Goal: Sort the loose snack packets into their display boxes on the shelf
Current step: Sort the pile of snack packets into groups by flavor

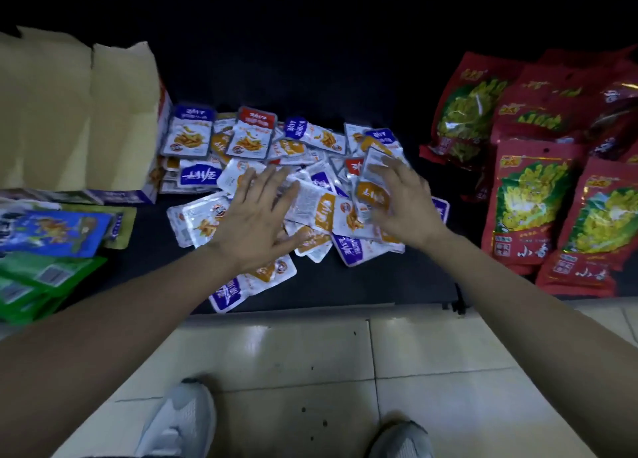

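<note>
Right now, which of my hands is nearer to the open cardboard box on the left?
Left. The left hand lies over the packet pile just right of the cardboard box; the right hand is farther right, across the pile.

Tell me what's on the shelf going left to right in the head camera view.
Open display box → left hand → right hand, both over the loose packet pile → red bags.
</note>
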### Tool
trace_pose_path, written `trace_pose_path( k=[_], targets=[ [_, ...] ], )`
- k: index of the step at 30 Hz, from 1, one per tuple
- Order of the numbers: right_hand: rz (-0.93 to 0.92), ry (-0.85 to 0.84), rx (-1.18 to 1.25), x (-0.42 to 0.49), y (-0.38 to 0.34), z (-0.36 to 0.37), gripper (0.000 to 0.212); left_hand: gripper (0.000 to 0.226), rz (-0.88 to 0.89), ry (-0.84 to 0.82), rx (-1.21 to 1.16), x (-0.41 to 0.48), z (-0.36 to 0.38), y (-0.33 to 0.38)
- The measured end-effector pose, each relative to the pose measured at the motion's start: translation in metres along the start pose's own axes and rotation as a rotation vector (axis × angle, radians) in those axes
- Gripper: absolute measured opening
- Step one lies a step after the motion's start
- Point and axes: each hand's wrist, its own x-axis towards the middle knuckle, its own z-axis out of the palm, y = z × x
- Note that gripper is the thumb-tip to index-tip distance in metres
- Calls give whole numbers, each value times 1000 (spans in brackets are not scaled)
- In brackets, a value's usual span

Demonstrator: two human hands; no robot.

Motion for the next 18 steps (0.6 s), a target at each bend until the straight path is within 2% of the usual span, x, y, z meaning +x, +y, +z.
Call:
trace_pose_path(
  k=[4, 7, 10, 13, 18],
  targets=[
    [-348, -261, -66, 12, -66, 35, 107, 91, -18, -17, 10, -43, -13, -27],
    [-487, -369, -176, 18, -100, 69, 117, 97, -79, -107, 28, -88, -17, -46],
    [-496, -400, -284, 28, -104, 82, 119, 98, -169, -225, 13, -121, -13, -51],
    [-463, -367, -314, 38, -91, 76, 111, 92, -247, -359, 8, -119, -5, -50],
    [-285, -317, -265, 50, -68, 59, 99, 84, -303, -279, -23, -87, -3, -50]
  ],
)
